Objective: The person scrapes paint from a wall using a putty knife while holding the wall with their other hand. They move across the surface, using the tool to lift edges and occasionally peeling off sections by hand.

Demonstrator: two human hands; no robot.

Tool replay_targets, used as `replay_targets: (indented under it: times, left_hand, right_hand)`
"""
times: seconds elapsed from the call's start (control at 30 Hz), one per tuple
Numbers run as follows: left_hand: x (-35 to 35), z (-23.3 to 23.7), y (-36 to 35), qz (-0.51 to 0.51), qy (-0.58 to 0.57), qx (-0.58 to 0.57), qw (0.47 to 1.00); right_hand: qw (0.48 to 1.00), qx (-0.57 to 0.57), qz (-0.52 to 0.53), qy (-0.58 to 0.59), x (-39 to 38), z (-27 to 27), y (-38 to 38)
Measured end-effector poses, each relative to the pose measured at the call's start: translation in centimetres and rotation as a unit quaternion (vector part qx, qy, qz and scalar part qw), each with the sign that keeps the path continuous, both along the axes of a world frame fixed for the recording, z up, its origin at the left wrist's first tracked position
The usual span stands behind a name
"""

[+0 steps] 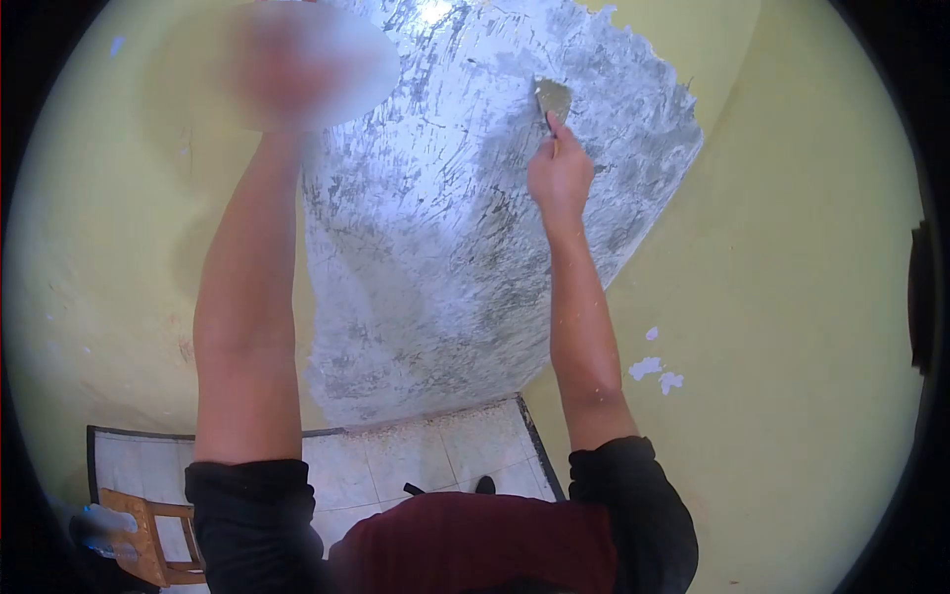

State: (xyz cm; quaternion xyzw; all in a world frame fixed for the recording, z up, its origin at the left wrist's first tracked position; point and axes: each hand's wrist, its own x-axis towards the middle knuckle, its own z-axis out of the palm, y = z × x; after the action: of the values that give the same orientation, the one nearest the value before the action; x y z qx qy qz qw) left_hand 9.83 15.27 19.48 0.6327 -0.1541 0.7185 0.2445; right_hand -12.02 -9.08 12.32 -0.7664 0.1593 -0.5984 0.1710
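Observation:
My right hand [561,178] is closed around the handle of a scraper [554,97]. Its broad flat blade points up and lies over a stripped grey-white patch of wall [426,228]; whether the edge presses on the wall is hard to see. My left arm reaches high up on the left. A blurred oval hides my left hand [292,74], so its fingers and anything in them cannot be made out. That hand is near the left edge of the bare patch, by the yellow-green paint.
Yellow-green painted wall [772,327] surrounds the patch, with small white chipped spots [645,368] at right. Below, crumbs lie along the wall's foot on the tiled floor [406,460]. A wooden stool [148,540] with a plastic bottle [109,520] on it stands lower left.

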Motion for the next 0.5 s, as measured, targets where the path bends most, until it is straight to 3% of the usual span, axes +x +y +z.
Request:
replay_targets:
  times: [0.03,0.1,0.23,0.37,0.5]
  left_hand:
    - [-0.4,0.2,0.1,0.000,0.003,-0.001,1.000]
    - [-1.3,0.4,0.1,0.067,0.186,0.019,0.980]
    - [-1.6,0.6,0.1,0.042,0.185,0.012,0.982]
    - [-1.6,0.4,0.2,0.053,0.188,0.009,0.981]
    - [-2.0,0.3,0.2,0.044,0.190,0.013,0.981]
  right_hand:
    - [0.999,0.037,-0.009,0.024,-0.1,1.0,0.3]
    - [1.000,0.004,-0.017,0.024,-0.1,-2.1,0.2]
    - [0.999,-0.009,-0.025,0.018,-0.3,-3.2,0.9]
    - [0.995,0.050,-0.032,0.085,-2.3,0.5,1.1]
    - [0.992,0.059,-0.062,0.096,-1.3,-2.6,0.7]
